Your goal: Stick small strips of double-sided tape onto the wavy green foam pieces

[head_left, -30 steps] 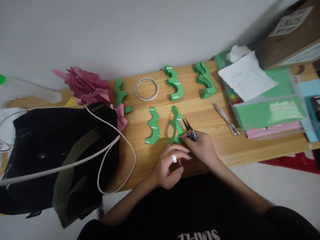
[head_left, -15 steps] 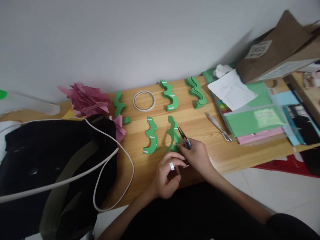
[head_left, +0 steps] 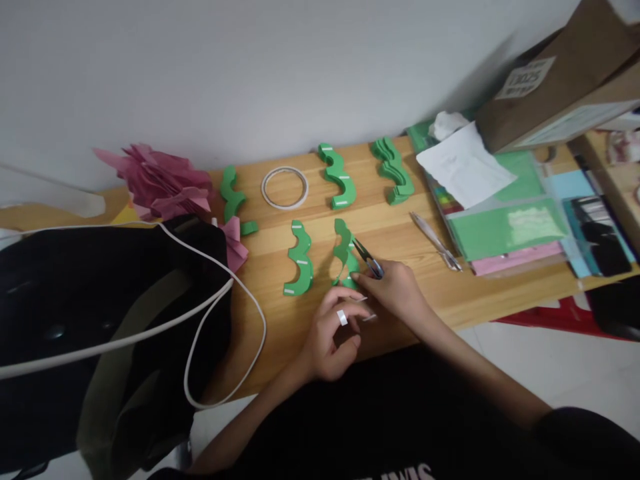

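Observation:
My right hand [head_left: 393, 287] holds what look like small scissors [head_left: 367, 258], dark-bladed with a bluish part near the fingers, blades slightly apart. Its thumb reaches the lower end of a wavy green paper piece [head_left: 343, 233], which is partly lifted off the table and bears a small white strip. Just below, my left hand [head_left: 334, 333] is loosely curled, thumb apart from the fingers, with a white tape piece [head_left: 342, 317] stuck on one finger. Thin white slivers show at its fingertips; whether tape or nails is unclear. Left of these lies another green piece [head_left: 300, 260] with white strips.
A tape roll [head_left: 263, 190] and stacked green pieces [head_left: 340, 177], [head_left: 393, 172] lie behind. Pink folded paper [head_left: 160, 183], a black bag [head_left: 150, 287] and a white cable [head_left: 250, 300] are left. A pen [head_left: 435, 240], paper packs [head_left: 505, 233] and a cardboard box [head_left: 560, 80] are right.
The view has shifted slightly, so the table things sit a little higher. Both hands keep nearly the same pose, and the scissors stay in the right hand beside the green piece.

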Motion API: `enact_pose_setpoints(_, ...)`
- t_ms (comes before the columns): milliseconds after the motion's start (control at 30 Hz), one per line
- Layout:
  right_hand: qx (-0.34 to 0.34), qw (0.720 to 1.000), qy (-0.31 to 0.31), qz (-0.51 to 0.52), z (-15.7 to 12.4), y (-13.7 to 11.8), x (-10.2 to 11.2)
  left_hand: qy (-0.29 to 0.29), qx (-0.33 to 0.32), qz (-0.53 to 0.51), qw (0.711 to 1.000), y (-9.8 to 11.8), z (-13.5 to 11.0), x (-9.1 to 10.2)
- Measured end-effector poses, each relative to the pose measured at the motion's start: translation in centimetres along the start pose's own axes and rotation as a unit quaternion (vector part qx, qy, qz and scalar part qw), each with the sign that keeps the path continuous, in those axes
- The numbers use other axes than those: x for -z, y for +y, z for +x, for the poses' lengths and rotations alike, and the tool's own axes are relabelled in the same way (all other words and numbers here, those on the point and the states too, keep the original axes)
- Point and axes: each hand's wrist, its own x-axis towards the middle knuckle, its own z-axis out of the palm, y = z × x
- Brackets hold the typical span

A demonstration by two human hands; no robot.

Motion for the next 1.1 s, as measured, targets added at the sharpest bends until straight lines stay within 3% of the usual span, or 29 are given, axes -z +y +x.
enact_pose_setpoints(133, 0.023, 1.000, -0.001, 0.005, 0.0, 0.3, 0.2, -0.009, 0.005, -0.001, 1.000, 0.3, 0.1, 0.1)
enact_pose_setpoints(233, 0.025, 0.997, -0.024, 0.075, -0.4, 0.9, 0.4, -0.008, 0.007, 0.005, 1.000, 0.2, 0.0, 0.1)
enact_pose_setpoints(333, 0.049, 0.992, 0.008, 0.116, -1.0, 2.2, 0.9, -0.009, -0.003, 0.018, 1.000, 0.1, 0.0, 0.1)
enact_pose_setpoints(400, 0.136, 0.987, 0.022, 0.081, -1.3, 3.1, 1.3, -0.012, -0.007, 0.028, 1.000, 0.0, -0.1, 0.1)
enact_pose_setpoints(500, 0.293, 0.955, -0.049, -0.017, -1.4, 4.3, 1.9, -0.009, -0.005, 0.050, 0.999, -0.3, -0.2, 0.0)
enact_pose_setpoints(567, 0.347, 0.930, -0.087, -0.090, -1.3, 4.6, 2.2, -0.004, -0.006, 0.066, 0.998, -0.5, -0.3, -0.1)
enact_pose_setpoints(700, 0.367, 0.908, -0.103, -0.174, -1.1, 4.8, 2.2, 0.001, -0.022, 0.076, 0.997, -0.7, -0.4, -0.2)
enact_pose_setpoints(867, 0.399, 0.900, -0.110, -0.135, -0.9, 4.9, 2.5, 0.008, -0.037, 0.075, 0.997, -0.8, -0.4, -0.3)
enact_pose_setpoints(1000, 0.433, 0.895, -0.066, -0.086, -0.2, 5.1, 3.3, 0.018, -0.040, 0.077, 0.996, -0.9, -0.4, -0.5)
enact_pose_setpoints(1100, 0.480, 0.866, -0.050, -0.132, 0.8, 5.6, 3.7, -0.002, -0.038, 0.082, 0.996, -0.8, -0.4, -0.5)
